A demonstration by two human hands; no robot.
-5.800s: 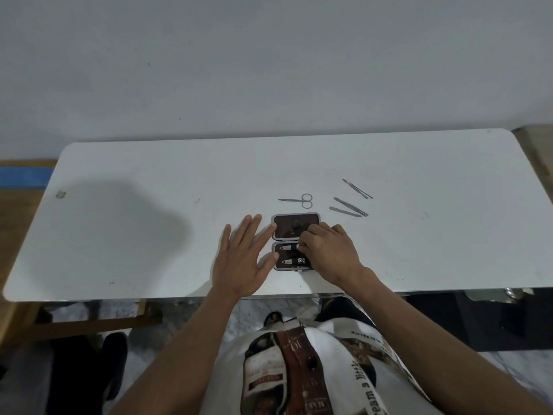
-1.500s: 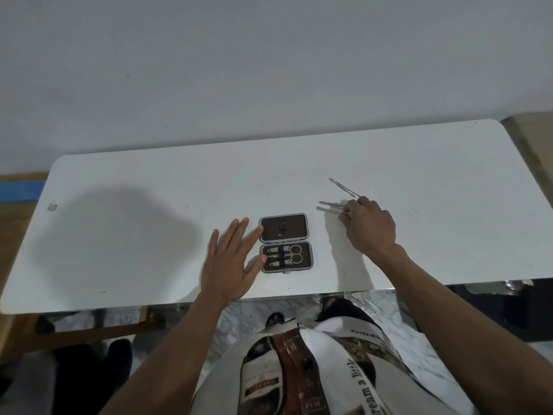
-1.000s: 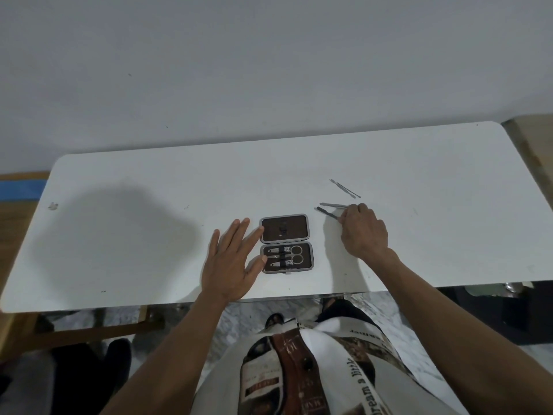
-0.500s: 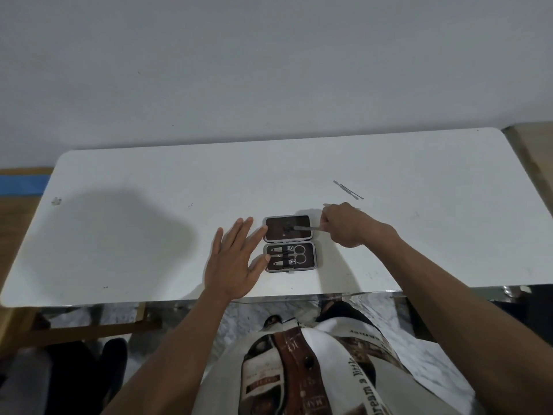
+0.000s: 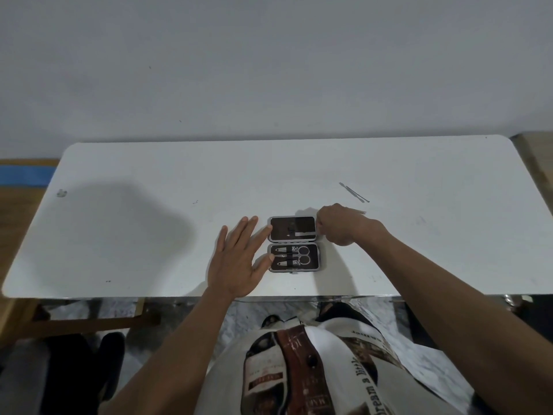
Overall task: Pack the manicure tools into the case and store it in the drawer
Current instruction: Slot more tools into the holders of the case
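lying apart from case (image 5: 294,244): thin tool (image 5: 354,192).

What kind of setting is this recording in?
Probably a plain room at home or a small workspace: a bare white table set against an unadorned grey wall, marble-patterned floor beneath.

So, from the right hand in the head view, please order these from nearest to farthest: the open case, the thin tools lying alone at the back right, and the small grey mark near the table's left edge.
1. The open case: directly left of the right hand, at its fingertips.
2. The thin tools: apart, behind and to the right.
3. The small grey mark: far left of the table.
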